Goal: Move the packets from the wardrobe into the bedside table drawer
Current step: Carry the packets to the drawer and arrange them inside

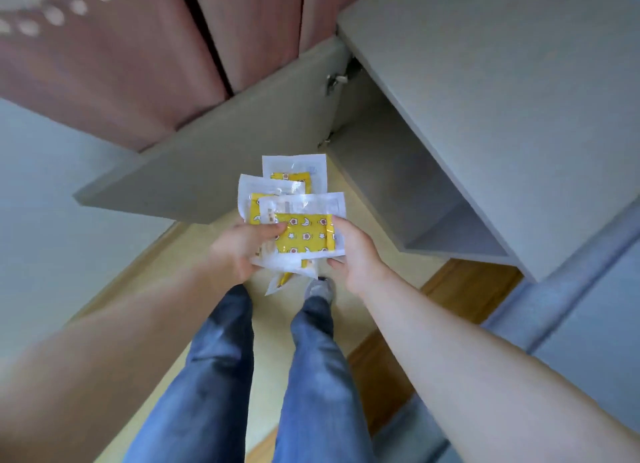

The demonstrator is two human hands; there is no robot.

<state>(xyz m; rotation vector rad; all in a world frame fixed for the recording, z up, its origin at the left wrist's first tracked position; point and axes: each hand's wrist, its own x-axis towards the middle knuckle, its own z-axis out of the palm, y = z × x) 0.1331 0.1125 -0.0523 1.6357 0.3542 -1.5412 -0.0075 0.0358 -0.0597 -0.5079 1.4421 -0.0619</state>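
Note:
Several clear plastic packets (304, 230) with yellow patterned contents are fanned out in front of me, above my legs. My left hand (239, 246) grips their left side, thumb pressed on the top packet. My right hand (353, 249) holds the right edge of the same stack, fingers curled underneath. One packet (277, 283) pokes out below the stack. The grey wardrobe (485, 99) stands to the right with its door (207, 171) swung open toward me; the visible shelf space (457, 234) looks bare. The bedside table is out of view.
The open grey door edge reaches across just beyond the packets. Reddish-brown curtains (138, 64) hang at the back. Light floor lies under my feet, with a wooden strip (460, 289) to the right, next to a grey-blue padded surface (571, 324).

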